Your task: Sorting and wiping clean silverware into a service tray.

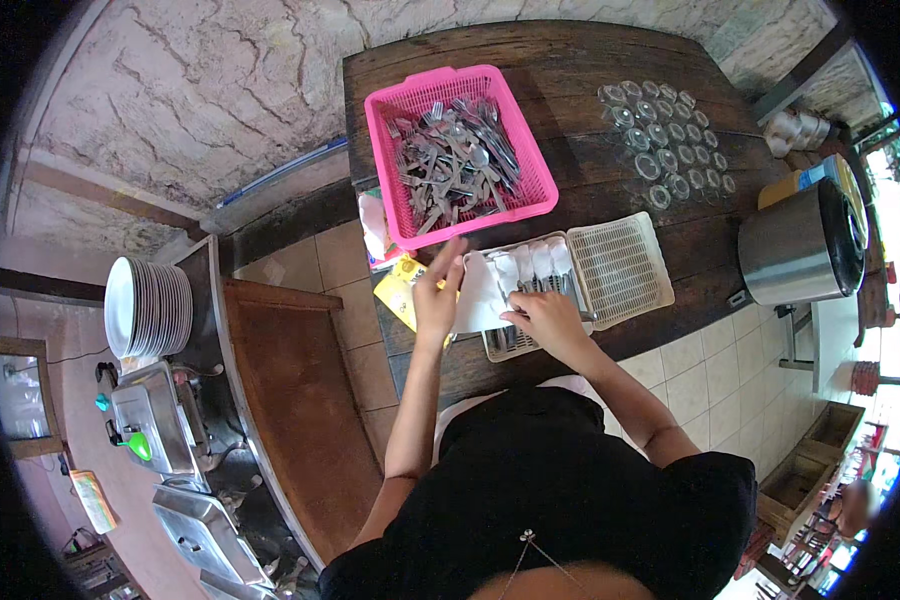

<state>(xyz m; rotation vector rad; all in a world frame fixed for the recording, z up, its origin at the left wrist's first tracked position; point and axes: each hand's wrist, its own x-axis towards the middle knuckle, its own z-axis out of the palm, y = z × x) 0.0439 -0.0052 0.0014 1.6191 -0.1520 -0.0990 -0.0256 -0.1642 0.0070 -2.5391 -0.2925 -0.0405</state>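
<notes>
Rough plaster wall [220, 100] runs along the far side of a dark wooden table [580, 55]. White paper napkin [482, 295] sits at the table's near edge, between both hands, overlapping the left part of a cream tray [515, 346].

Left hand [435, 305]: at the napkin's left edge, fingers extended upward, thumb close to the index. Can't tell if they're pinching the paper. Right hand [550, 320]: fingers curled, thumb and index nearly together at the napkin's right edge, over cutlery in the tray. Can't tell what's in the grip; fingertips partly hidden.

Same tray: row of white-wrapped bundles [542, 260] at its far end. Slatted cream tray [620, 270] just right of it. Pink basket [535, 190] farther out, slightly left, loaded with a loose cutlery pile [450, 165]. Yellow packet [398, 293] left of the left hand. Far right: clear glasses [678, 186] in rows, then steel pot [790, 255]. Left counter: stacked white plates [150, 305], steel pans [205, 530] nearer.
</notes>
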